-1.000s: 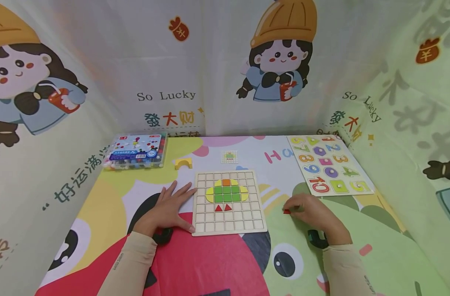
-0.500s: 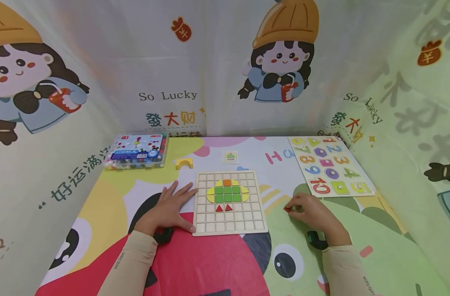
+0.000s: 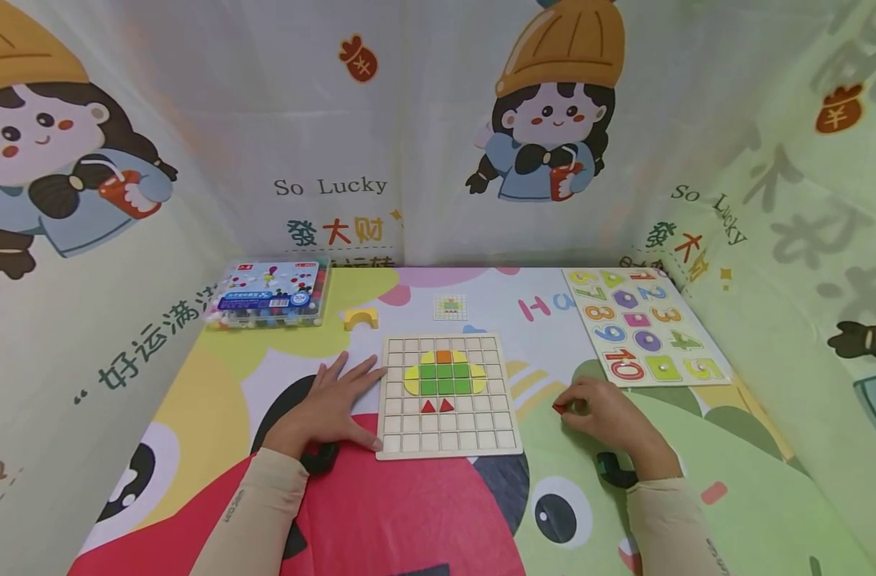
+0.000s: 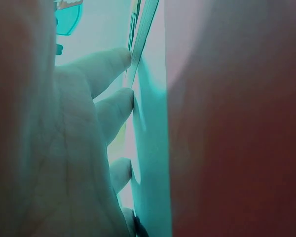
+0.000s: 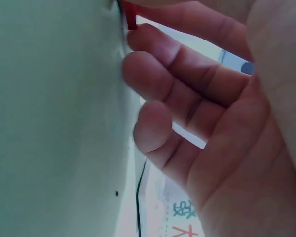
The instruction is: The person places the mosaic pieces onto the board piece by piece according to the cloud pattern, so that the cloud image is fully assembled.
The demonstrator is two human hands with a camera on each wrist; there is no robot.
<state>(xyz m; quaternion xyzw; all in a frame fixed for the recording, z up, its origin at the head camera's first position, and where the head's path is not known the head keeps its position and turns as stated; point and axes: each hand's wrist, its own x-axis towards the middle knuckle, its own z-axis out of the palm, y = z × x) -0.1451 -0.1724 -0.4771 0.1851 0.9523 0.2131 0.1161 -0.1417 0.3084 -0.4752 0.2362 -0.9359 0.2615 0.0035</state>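
A wooden grid board (image 3: 448, 440) lies in the middle of the table in the head view. Set in it are green squares (image 3: 445, 378), an orange square (image 3: 443, 357), yellow rounded pieces (image 3: 412, 380) and two red triangles (image 3: 446, 406). My left hand (image 3: 326, 412) rests with spread fingers at the board's left edge, thumb at its lower left corner. To the right of the board, my right hand (image 3: 599, 412) pinches a small red piece (image 3: 557, 409) between thumb and forefinger, low over the table. Its red edge (image 5: 131, 17) shows at the fingertips in the right wrist view; the fingers mostly hide its shape.
Behind the board lies a small pattern card (image 3: 450, 307). A yellow arch block (image 3: 361, 318) and a clear box of colourful parts (image 3: 268, 294) are at the back left. A number and shape puzzle board (image 3: 646, 328) lies at the back right. Printed cloth walls surround the table.
The red piece has turned slightly in my right fingertips since a second ago. My left hand stays at the board's edge, and the pieces on the board have not moved.
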